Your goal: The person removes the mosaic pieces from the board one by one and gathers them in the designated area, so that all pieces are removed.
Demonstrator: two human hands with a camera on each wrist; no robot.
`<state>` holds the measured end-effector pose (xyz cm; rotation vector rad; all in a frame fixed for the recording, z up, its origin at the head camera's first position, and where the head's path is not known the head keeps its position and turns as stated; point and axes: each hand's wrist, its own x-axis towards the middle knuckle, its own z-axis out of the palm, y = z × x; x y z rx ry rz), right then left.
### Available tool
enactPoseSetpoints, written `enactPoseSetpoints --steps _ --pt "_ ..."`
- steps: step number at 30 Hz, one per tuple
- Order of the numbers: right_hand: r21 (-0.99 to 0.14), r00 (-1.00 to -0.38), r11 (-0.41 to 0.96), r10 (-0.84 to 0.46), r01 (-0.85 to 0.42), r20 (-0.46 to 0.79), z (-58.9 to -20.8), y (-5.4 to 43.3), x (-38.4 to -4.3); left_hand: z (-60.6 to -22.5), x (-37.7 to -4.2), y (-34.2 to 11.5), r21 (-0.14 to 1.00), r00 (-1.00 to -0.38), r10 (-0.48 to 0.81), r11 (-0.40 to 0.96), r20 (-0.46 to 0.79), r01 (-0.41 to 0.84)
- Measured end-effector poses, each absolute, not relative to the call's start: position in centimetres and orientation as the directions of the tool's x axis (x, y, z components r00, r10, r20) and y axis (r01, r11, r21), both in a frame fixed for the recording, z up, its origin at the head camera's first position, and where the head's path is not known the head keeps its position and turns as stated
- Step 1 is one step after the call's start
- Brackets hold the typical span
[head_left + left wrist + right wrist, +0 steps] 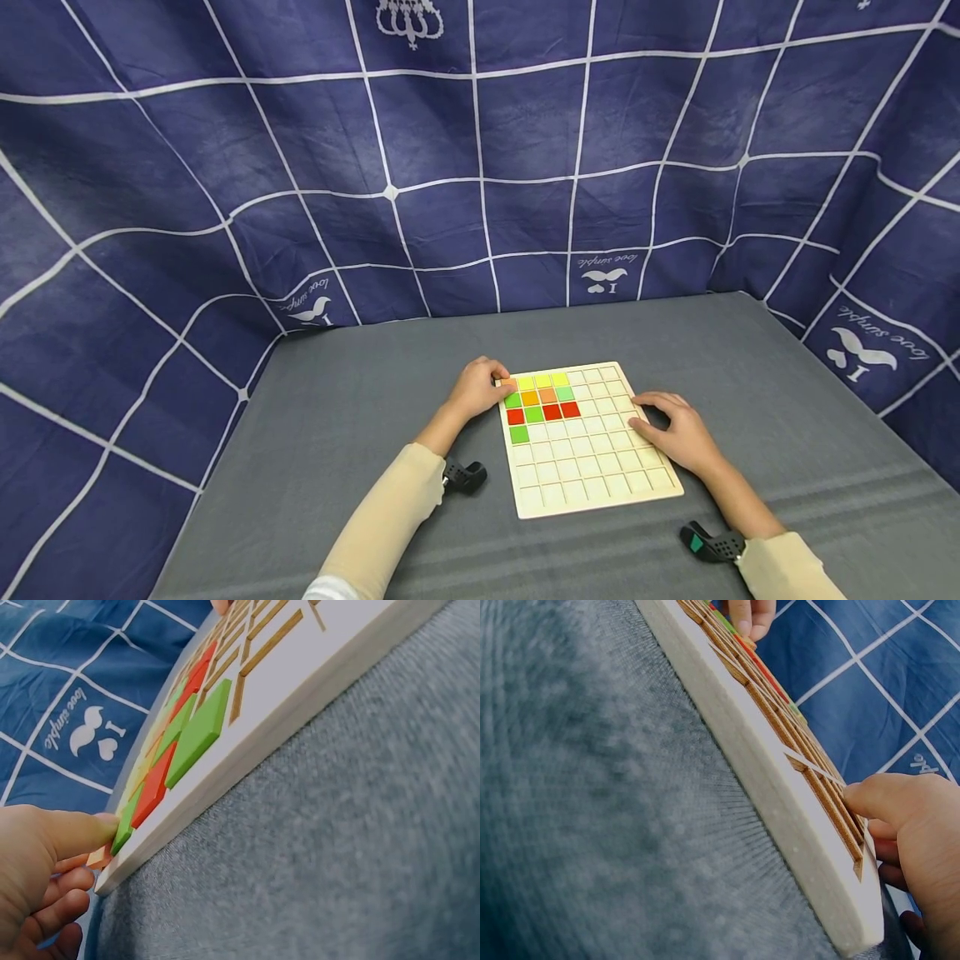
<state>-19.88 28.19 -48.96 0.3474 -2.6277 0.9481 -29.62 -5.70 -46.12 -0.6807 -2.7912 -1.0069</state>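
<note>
A pale wooden grid board point(600, 499) lies flat on the grey cloth, with coloured square tiles in its far left cells. My left hand point(474, 390) is at the far left corner, where thumb and forefinger pinch an orange tile point(98, 859). The thumb tip also lies close by a green tile point(126, 823). At the board's right edge, my right hand point(678, 432) grips the rim, thumb on top and fingers along the side. The right wrist view hides part of those fingers behind the board.
Yellow tiles point(543, 381) line the far row, red tiles point(552, 412) the third. A lone green tile point(519, 434) sits nearest me. Grey cloth point(360, 400) surrounds the board; a blue checked curtain point(525, 208) hangs behind. Both wrists carry black devices point(467, 477).
</note>
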Motion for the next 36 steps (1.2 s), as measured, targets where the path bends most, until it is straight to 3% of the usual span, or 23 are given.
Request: enactPoseSetpoints --steps 30,36 --pt "-0.577 -0.92 0.749 -0.11 -0.326 0.376 -49.09 28.21 -19.92 -45.6 -29.46 -5.59 0.767 -0.934 0.306 0.549 0.186 0.332" --pt "-0.579 -0.92 0.748 -0.109 -0.325 0.376 -49.05 28.17 -19.86 -46.05 -29.81 -6.24 0.777 -0.917 0.324 0.506 0.233 0.375"
